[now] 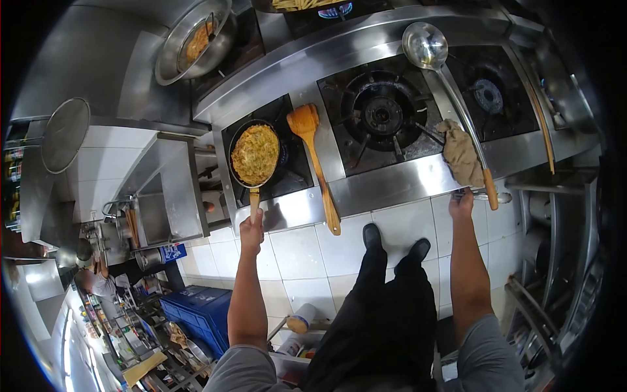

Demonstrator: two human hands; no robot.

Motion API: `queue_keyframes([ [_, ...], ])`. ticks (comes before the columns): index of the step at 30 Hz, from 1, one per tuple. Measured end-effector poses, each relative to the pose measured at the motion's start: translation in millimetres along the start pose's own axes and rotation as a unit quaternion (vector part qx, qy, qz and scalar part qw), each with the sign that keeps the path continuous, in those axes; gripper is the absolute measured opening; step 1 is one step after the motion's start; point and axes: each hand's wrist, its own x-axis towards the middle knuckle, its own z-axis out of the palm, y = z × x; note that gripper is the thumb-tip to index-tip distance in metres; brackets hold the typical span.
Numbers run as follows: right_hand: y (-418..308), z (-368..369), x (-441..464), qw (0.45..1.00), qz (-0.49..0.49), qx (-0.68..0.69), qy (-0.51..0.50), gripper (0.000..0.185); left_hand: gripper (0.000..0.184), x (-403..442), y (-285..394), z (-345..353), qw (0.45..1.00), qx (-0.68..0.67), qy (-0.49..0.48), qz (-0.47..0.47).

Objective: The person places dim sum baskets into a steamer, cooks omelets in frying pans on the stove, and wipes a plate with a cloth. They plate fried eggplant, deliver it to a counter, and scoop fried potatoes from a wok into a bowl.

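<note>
My left hand (251, 231) is closed round the handle of a small frying pan (254, 191), which rests on the left burner. A browned yellow omelette (255, 154) fills the pan. To its right a wooden spatula (313, 157) lies across the steel strip between burners. My right hand (461, 204) is at the stove's front edge, just below a crumpled brown cloth (462, 153); its fingertips are partly hidden under the edge, so what they touch is unclear. A long-handled ladle (426, 46) lies beside the cloth, its wooden grip over the edge.
Bare burners (381, 115) stand in the middle and right of the stove. A metal bowl (171, 62) with food sits at the upper left. A blue bin (199, 313) is on the floor at left. Another person (101, 281) is far off at the left.
</note>
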Motion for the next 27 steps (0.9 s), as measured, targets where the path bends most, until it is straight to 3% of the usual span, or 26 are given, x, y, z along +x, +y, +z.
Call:
queue_keyframes([
  [9, -14, -6, 3, 0.997, 0.029, -0.066, -0.008, 0.006, 0.049, 26, -11, -31, 0.994, 0.101, 0.011, 0.044],
  [12, -20, -2, -24, 0.997, 0.035, -0.064, -0.028, 0.016, 0.051, 38, -16, -42, 0.985, 0.16, 0.017, 0.067],
  [14, -28, 15, -74, 0.995, 0.084, -0.051, 0.001, 0.034, 0.051, 45, -20, -47, 0.975, 0.193, 0.025, 0.109],
  [15, -26, 4, -82, 0.996, 0.065, -0.056, -0.01, 0.046, 0.051, 45, -18, -50, 0.976, 0.189, 0.026, 0.108],
  [21, -27, -100, -127, 0.981, 0.134, -0.134, 0.043, 0.042, 0.052, 41, -2, -62, 0.967, 0.227, 0.027, 0.112],
  [23, -33, -133, -145, 0.973, 0.149, -0.158, 0.076, 0.038, 0.052, 37, -1, -62, 0.963, 0.216, 0.045, 0.154],
  [27, -52, -178, -183, 0.944, 0.186, -0.232, 0.14, 0.049, 0.052, 49, -8, -74, 0.973, 0.209, 0.012, 0.094],
])
